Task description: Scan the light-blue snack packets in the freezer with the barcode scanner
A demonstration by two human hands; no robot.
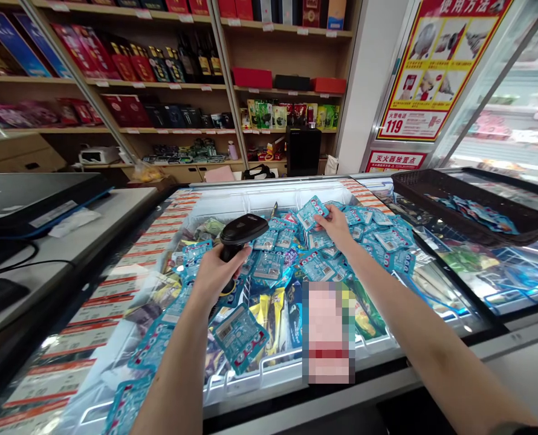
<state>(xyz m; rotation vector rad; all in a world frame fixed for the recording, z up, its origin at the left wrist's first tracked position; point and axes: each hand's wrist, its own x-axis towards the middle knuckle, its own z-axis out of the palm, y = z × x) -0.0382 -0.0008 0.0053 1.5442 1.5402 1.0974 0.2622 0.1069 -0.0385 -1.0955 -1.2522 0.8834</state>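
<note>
My left hand (219, 275) is wrapped round the handle of a black barcode scanner (244, 229), its head pointing to the right. Between the thumb and fingers of my right hand (333, 225) is a blue packet (312, 212), held up above a heap of like packets (387, 235). More of these blue packets lie to the left, one of them (239, 338) near my left forearm with its barcode side up. They rest over the wire baskets of a chest freezer (233, 194), among other bagged goods such as yellow wrappers (275, 311).
A dark plastic basket (441, 181) with several blue packets stands on the freezer's right part. Rows of price labels (87, 335) run along the left glass. At left is a counter (128, 208) with black equipment; stocked shelves (160, 84) stand behind. A blurred patch covers the front middle.
</note>
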